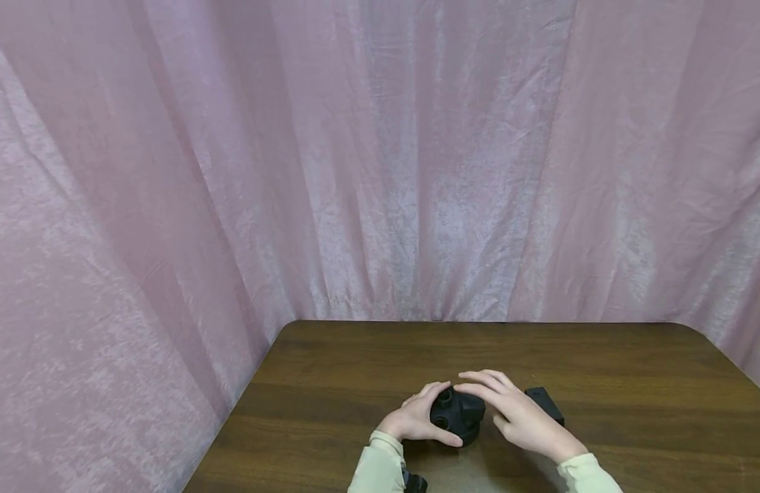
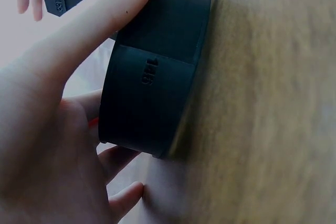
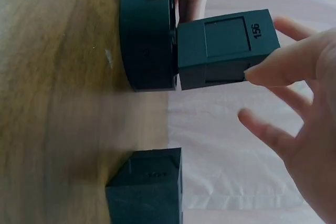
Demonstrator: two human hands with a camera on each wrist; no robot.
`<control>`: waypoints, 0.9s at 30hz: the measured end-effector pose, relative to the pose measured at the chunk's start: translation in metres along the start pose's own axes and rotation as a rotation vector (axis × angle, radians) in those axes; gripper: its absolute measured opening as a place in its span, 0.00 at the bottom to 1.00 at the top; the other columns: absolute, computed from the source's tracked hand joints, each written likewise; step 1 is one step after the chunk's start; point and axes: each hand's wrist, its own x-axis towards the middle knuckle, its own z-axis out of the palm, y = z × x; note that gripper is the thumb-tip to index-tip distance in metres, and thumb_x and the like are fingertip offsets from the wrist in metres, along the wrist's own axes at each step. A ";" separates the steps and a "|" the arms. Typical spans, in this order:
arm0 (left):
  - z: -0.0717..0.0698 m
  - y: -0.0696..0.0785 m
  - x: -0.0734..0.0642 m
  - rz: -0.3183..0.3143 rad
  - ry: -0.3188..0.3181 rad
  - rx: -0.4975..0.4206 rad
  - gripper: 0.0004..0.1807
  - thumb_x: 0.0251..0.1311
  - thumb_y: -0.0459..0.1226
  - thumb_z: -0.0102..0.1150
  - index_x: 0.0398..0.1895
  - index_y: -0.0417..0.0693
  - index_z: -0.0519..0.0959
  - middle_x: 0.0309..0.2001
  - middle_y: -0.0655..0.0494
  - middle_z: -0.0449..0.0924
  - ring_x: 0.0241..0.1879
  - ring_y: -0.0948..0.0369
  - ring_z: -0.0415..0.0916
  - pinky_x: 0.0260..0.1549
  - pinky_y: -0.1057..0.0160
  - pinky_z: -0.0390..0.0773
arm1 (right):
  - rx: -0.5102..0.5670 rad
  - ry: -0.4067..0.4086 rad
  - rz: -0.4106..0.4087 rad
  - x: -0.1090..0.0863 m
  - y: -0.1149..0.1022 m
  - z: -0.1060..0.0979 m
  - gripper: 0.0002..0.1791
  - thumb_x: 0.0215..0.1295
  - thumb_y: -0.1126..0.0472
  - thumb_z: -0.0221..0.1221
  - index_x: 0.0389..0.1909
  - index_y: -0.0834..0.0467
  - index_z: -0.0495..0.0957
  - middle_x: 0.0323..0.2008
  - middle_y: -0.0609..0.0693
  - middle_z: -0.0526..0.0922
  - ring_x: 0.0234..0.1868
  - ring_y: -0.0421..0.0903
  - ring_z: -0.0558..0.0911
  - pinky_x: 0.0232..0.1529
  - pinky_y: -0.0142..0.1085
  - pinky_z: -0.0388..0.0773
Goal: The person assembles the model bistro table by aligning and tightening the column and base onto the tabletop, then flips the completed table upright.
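Note:
My left hand [image 1: 420, 419] holds a round black part [image 2: 152, 72] by its side, thumb across the front and fingers behind. Raised numerals that look like 146 mark its curved wall. On top of it stands a black rectangular block [image 3: 228, 48] with a recessed panel and the number 156. Beside that block is my right hand [image 1: 524, 418], its fingers spread. In the right wrist view one right fingertip [image 3: 254, 75] overlaps the block's outer corner, while the others stand apart from it.
Another black block [image 1: 544, 405] rests on the wooden table [image 1: 331, 383], just beyond my right hand. A small black device [image 1: 415, 481] shows by the left sleeve at the bottom. Pink curtains [image 1: 417, 171] hang behind the table.

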 end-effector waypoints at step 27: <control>0.002 -0.001 0.000 -0.015 0.014 0.004 0.53 0.35 0.59 0.67 0.67 0.71 0.48 0.68 0.60 0.51 0.65 0.49 0.53 0.58 0.43 0.57 | -0.150 -0.083 0.116 0.015 -0.003 0.006 0.22 0.60 0.51 0.55 0.56 0.35 0.68 0.43 0.38 0.70 0.29 0.29 0.68 0.34 0.34 0.65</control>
